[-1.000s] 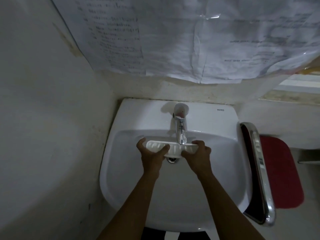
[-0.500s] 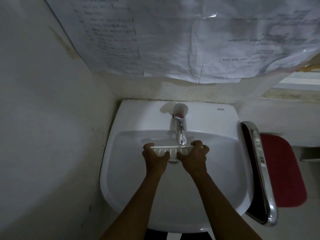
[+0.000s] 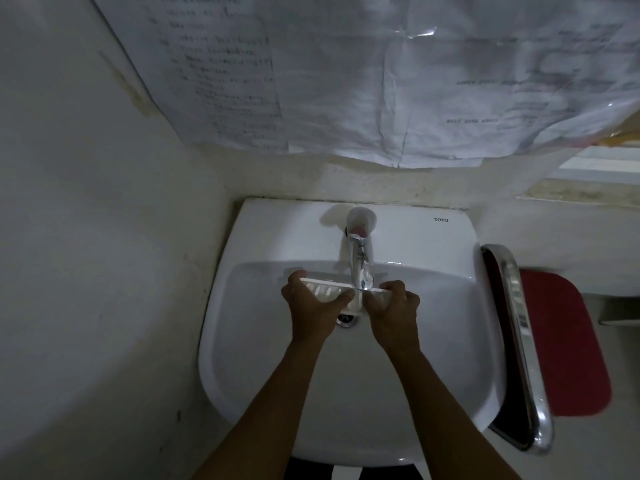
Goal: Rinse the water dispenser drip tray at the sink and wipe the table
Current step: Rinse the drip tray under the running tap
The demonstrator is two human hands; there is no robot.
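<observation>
A long white slotted drip tray (image 3: pixel 325 292) is held level inside the white sink (image 3: pixel 433 358), right under the chrome tap (image 3: pixel 361 268) and above the drain (image 3: pixel 346 319). My left hand (image 3: pixel 311 311) grips the tray's left end, thumb lying across its top. My right hand (image 3: pixel 393 313) grips the right end, fingers curled over the far edge. The tap's spout hides the tray's middle. I cannot tell whether water is running.
A chrome rail (image 3: pixel 519 341) with a dark panel runs along the sink's right side, and a red mat (image 3: pixel 561 344) lies beyond it. Plastic-covered printed papers (image 3: pixel 346 81) hang on the wall above. A bare wall closes in on the left.
Both hands have kept hold of the tray and tilted it, first edge-on, now flatter again. My left thumb has slid further along the tray's top.
</observation>
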